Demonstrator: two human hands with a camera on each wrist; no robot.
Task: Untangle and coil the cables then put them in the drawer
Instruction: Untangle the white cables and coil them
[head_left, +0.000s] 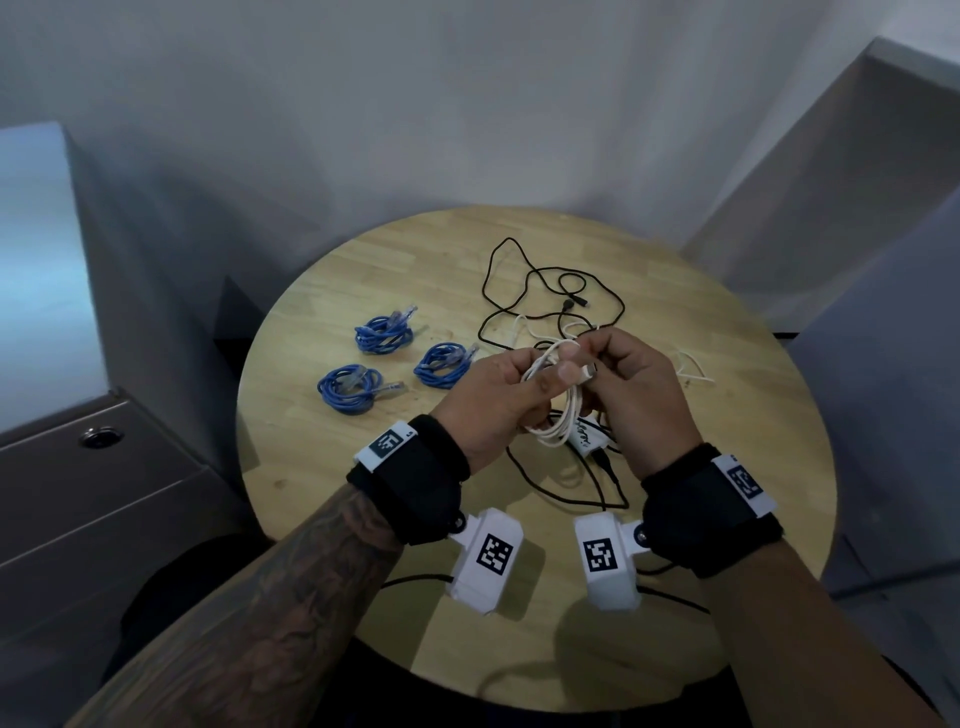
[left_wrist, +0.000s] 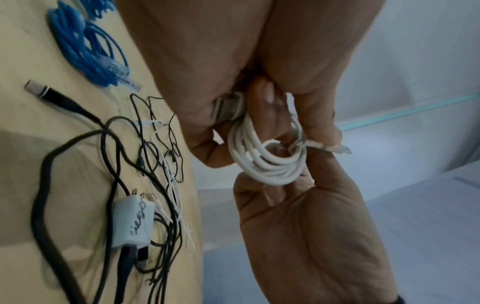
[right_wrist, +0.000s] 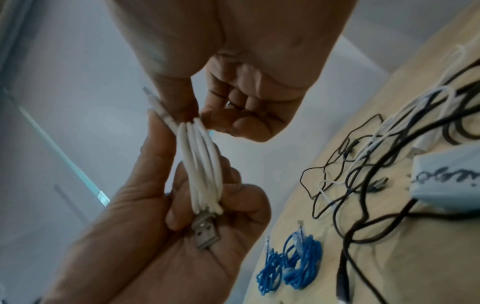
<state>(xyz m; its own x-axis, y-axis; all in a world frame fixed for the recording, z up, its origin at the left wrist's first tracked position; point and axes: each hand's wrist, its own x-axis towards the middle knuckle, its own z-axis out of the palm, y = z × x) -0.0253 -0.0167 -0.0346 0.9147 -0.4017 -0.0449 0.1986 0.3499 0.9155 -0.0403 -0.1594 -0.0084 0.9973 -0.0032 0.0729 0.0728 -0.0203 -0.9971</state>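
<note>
A white USB cable (head_left: 558, 421) is wound into a small coil and held above the round wooden table (head_left: 737, 431). My left hand (head_left: 496, 397) grips the coil (right_wrist: 203, 164), with the USB plug (right_wrist: 205, 234) lying against its palm (right_wrist: 155, 257). My right hand (head_left: 639, 395) pinches the cable's free end (left_wrist: 335, 147) at the top of the coil (left_wrist: 267, 162). Three coiled blue cables (head_left: 384, 335) (head_left: 350, 387) (head_left: 444, 366) lie on the table to the left. A tangle of thin black cable (head_left: 550, 291) and white cable spreads behind and under my hands.
A white charger block (left_wrist: 133, 222) with writing on it lies in the tangle beneath my hands, beside a thick black cable (left_wrist: 44, 185). A grey drawer cabinet (head_left: 104, 499) with a round lock (head_left: 100, 437) stands to the left of the table, its drawers closed.
</note>
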